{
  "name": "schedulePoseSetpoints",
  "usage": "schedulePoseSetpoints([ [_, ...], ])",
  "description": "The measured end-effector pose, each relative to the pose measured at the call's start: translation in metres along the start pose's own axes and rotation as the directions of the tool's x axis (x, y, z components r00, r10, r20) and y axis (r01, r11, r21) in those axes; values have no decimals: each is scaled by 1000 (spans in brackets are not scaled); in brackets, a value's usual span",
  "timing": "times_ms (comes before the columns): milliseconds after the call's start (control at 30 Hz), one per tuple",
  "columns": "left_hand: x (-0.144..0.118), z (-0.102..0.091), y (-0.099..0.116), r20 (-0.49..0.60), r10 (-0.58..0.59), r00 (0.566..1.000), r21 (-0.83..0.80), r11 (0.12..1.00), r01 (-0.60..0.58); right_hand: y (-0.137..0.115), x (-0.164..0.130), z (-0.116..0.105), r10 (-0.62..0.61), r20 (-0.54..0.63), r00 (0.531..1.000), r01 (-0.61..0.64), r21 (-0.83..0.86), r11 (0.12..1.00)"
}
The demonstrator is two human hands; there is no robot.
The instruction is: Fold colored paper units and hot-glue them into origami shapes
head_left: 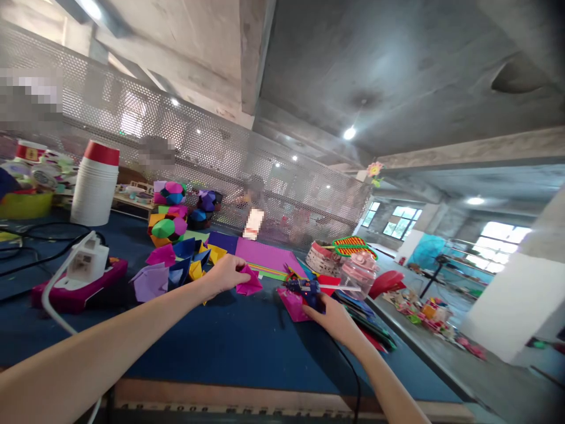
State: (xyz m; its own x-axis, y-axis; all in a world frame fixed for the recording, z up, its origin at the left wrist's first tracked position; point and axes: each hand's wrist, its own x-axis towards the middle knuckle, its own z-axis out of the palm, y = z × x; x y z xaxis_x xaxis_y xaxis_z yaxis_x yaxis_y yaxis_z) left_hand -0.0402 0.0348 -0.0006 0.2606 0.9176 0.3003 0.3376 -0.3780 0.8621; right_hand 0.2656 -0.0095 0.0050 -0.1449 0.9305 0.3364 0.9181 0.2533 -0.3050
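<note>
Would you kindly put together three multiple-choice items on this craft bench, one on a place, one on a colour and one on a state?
1. Where does the stack of white cups stand?
A. far left of the blue table
B. beside the right hand
C. on the floor

2. What colour is the folded paper piece in the left hand?
A. green
B. magenta
C. white

3. What is the right hand doing?
A. resting flat and empty
B. gripping the blue glue gun
C. lifting a cup

Answers: 1 A, the stack rises at the table's far left, near the mesh screen. 2 B, the piece pinched in the fingers is magenta. 3 B, the fingers wrap the gun's handle over pink paper.
</note>
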Motion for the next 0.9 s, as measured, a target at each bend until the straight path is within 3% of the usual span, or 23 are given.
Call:
schedulePoseSetpoints([
  [133,0,1,-2,-6,7,1000,7,1000,-6,0,-34,-23,-25,-75,997,21,-57,998],
  [200,-1,2,-1,1,15,1000,-3,1000,-15,-11,-49,-31,-19,-89,996,13,-65,998],
  [267,-2,4,0,26,22,999,-26,999,-21,-31,-55,-34,-75,-29,997,75,11,997],
  [333,-3,5,2,64,30,998,-55,998,-27,-55,-48,-30,-177,24,984,169,191,967],
  [433,-3,6,4,123,55,991,-113,993,-41,-85,-15,-15,-198,13,980,181,354,917],
  [533,-3,4,7,166,92,982,-145,987,-68,-98,25,6,-145,78,986,81,540,838],
  [633,-4,2,9,170,101,980,-136,988,-79,-99,52,25,-130,286,950,-104,678,728],
  [700,-3,2,9,163,95,982,-136,988,-73,-96,57,35,-173,383,907,-205,762,614],
  [800,-2,3,8,179,93,979,-145,987,-68,-89,55,42,-223,419,880,-289,846,448],
  [900,-2,4,5,227,105,968,-151,986,-72,-84,51,43,-223,426,877,-325,867,379],
])
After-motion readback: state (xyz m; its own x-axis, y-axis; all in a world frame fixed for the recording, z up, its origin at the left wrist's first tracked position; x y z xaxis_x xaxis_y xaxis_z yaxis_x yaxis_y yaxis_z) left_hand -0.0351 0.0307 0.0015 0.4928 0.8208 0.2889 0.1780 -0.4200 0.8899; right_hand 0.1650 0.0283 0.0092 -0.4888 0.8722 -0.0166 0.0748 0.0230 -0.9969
